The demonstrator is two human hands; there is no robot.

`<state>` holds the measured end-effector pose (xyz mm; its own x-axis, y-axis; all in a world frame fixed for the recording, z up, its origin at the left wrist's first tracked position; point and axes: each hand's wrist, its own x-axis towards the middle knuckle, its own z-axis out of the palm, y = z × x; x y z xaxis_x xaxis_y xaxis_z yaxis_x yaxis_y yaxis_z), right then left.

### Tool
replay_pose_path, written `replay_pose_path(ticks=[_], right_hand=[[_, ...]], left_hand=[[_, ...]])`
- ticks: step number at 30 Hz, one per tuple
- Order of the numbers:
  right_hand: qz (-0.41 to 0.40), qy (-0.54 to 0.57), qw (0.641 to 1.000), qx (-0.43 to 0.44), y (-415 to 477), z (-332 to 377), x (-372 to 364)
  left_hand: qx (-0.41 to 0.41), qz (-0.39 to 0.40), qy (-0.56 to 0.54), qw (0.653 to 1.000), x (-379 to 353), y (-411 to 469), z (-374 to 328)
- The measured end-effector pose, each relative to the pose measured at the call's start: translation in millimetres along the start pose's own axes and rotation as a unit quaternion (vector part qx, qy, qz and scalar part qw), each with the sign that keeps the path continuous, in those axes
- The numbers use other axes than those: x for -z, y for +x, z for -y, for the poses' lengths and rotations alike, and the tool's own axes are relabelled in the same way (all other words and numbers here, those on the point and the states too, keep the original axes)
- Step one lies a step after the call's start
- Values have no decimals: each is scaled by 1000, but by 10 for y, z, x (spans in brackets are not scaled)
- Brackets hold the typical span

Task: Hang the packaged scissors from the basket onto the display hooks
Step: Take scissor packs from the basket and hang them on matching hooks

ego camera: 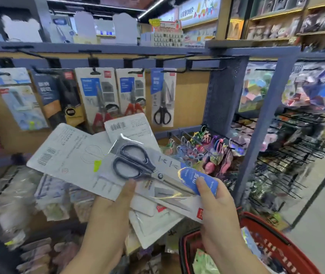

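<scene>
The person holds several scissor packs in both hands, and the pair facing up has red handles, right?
Not quite. The head view shows that the scissors facing up have black handles, not red. The left hand and right hand do hold several packs.

Packaged scissors [138,167], top of the held stack: handles [147,168] black plastic, smooth, slight sheen; blades [173,183] bright bare metal, polished. Clear plastic blister [126,138] over them, glossy, streaked with glare. Backing cards [68,153] white paperboard, matt, printed. Basket [183,254] red moulded plastic, semi-gloss. Display hooks [197,69] black wire metal, matt coating. Back panel [189,95] tan, wood-look, flat finish. Perforated upright [223,91] painted blue-grey metal, dull.
</scene>
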<state>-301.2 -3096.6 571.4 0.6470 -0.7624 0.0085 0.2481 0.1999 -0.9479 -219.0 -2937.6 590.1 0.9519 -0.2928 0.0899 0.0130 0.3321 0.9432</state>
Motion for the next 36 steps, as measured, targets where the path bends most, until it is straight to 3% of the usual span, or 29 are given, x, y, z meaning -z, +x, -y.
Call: replay_pose_path(ticks=[5,10,14,17,22,30,36], right_hand=[[-32,15,999,22,254,209,725],[60,7,997,-38,405,328,1188],[101,35,991,-84,507,426,1414],[53,98,991,-79,641,540,1471],[-65,171,982,-45,879,799,1437],[-38,114,991,60,1094,1336,1214],[8,-64,986,157,1451,1492,868]], left_hand=[[5,-45,-16,999,-575,-315,232],[-17,11,4,1000,-972,-593,288],[-52,-1,30,998,-1039,-660,293],[-28,-22,-9,999,-1058,-658,267],[-14,-58,45,997,-849,-559,375],[11,-49,26,998,-726,-355,348],[5,-76,35,996,-736,-272,253]])
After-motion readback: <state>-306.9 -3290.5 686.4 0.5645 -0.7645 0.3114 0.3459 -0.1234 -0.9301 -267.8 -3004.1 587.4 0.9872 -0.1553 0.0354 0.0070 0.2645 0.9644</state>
